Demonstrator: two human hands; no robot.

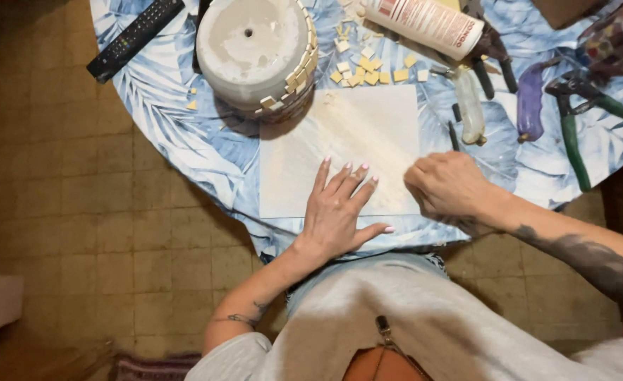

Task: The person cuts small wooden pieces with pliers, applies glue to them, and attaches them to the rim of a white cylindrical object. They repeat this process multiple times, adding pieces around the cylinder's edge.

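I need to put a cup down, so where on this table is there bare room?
The left edge of the table, between the remote and the white tile, is bare cloth. A smaller patch lies right of the right hand, below the green pliers. The top is crowded: overturned pot, loose tile bits, glue tube. The left hand presses the tile.

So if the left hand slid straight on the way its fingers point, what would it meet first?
The left hand lies flat on the white tile, fingers pointing up the picture and slightly right. Beyond bare tile and its far edge, it would probably first reach the loose cream tile pieces, short of the adhesive tube.
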